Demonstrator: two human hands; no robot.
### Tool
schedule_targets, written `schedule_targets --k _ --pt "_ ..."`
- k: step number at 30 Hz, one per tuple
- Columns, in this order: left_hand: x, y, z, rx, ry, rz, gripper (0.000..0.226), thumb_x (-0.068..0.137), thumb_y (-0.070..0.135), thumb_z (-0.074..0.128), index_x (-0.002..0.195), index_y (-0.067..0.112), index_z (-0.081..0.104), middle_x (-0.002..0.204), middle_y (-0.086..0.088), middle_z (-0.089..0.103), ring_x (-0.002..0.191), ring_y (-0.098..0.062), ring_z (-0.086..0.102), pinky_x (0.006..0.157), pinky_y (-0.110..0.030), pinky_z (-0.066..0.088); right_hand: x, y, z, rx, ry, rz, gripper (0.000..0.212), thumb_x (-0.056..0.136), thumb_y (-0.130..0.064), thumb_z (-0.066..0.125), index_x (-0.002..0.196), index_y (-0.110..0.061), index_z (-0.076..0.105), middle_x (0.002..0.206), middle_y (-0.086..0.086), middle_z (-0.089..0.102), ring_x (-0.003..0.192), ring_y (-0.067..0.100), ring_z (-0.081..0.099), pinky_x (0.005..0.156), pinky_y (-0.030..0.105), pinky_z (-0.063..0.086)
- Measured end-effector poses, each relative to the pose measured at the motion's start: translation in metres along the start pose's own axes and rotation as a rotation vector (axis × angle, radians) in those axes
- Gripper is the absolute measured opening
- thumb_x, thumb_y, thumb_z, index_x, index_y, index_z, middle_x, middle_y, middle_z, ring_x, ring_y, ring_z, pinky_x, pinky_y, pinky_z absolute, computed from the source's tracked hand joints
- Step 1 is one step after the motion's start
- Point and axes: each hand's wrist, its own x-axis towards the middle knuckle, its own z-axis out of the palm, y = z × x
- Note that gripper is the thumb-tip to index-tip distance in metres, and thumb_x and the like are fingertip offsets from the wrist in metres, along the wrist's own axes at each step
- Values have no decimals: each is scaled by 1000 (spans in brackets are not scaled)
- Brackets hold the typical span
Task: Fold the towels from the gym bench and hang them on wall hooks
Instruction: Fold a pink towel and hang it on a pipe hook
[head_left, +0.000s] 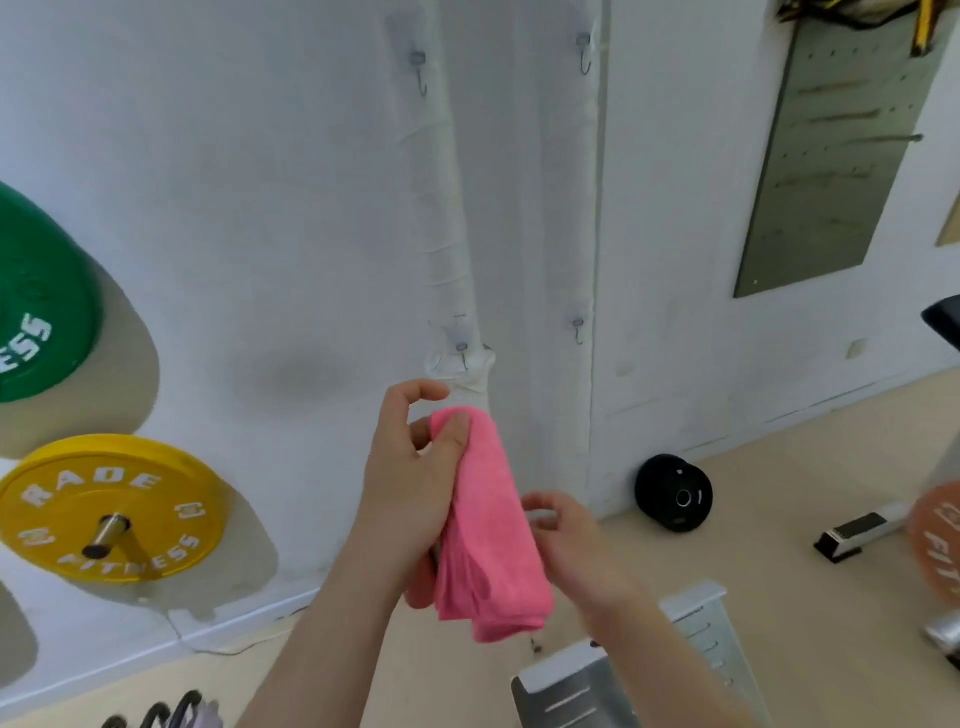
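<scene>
left hand (415, 483) grips folded pink towel (491, 535), thumb pinching top fold, rest hanging below fingers; right hand (571, 540) curled just beside towel, grip cannot tell; wall hook (464, 356) just above left fingertips

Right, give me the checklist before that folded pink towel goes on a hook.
1. Fold: the pink cloth towel is a narrow folded bundle: ok.
2. Grip: the left hand pinches the towel's top end, thumb on it: ok.
3. Support: whether the right hand touches the towel's side: cannot tell.
4. Target: the small metal wall hook just above the towel carries nothing: ok.
5. Towel on the hook: not ok, it hangs below the hook, apart from it.
6. Hanging loop on the towel: cannot tell.
</scene>
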Motion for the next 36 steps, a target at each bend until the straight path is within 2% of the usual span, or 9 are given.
schedule_targets --k 3,6,10,13,16,20,24,29,36 --pt "42 -16 12 345 3 273 27 91 29 58 106 45 43 77 5 61 63 -9 57 60 -25 47 33 -35 -10 111 -65 18 35 91 -45 57 105 -14 65 84 7 70 68 17 65 61 27 53" --pt "72 -34 31 471 -307 324 52 90 28 58 122 57 30 80 10 65 70 0 62 64 -20 51 69 -67 -8 168 -272 36 45 87 -58 53 94 -19 73 86 5 73 82 21 71 77 37 59" --pt "131 -64 36 230 -503 176 56 84 4 60 120 46 51 88 14 71 83 2 67 77 -14 52 154 -76 4 260 -71 -1 13 82 -9 64 93 -5 68 82 14 69 72 24 65 67 34 52" --pt "212 -87 15 226 -243 322 43 79 4 64 103 41 64 102 27 66 101 6 59 85 -14 47 210 -93 0 111 -162 -11 32 62 -6 64 93 -1 70 85 16 63 79 26 57 70 34 45" --pt "297 -102 -1 266 -414 299 42 77 25 69 114 45 60 126 29 51 123 6 43 101 -21 34 265 -114 2 -28 -328 4 48 57 -1 59 103 -2 71 89 16 62 82 26 55 67 30 46" --pt "377 -120 -6 29 -829 -17 24 81 21 74 103 26 67 107 1 68 95 -18 65 88 -31 52 331 -130 9 -35 -382 47 58 53 2 55 107 -8 72 95 18 62 87 28 55 70 31 46" --pt "417 -152 5 19 -765 -47 12 77 16 78 86 17 70 85 -8 69 74 -20 62 79 -36 52 381 -122 9 -122 -322 106 60 51 -2 54 109 -5 68 90 13 60 84 25 54 66 31 45" --pt "443 -182 26 272 -776 -20 11 72 20 79 79 26 73 64 3 63 61 -8 55 63 -28 47 413 -110 26 -541 -237 -208 44 71 -1 65 107 -25 65 103 -12 66 96 -3 58 73 10 44" --pt "466 -220 45 501 -771 -81 9 72 32 78 76 26 72 72 4 70 66 -9 64 66 -29 52 452 -77 40 -579 -231 -167 24 77 -15 69 97 -28 71 96 -7 69 92 -2 63 84 27 55"
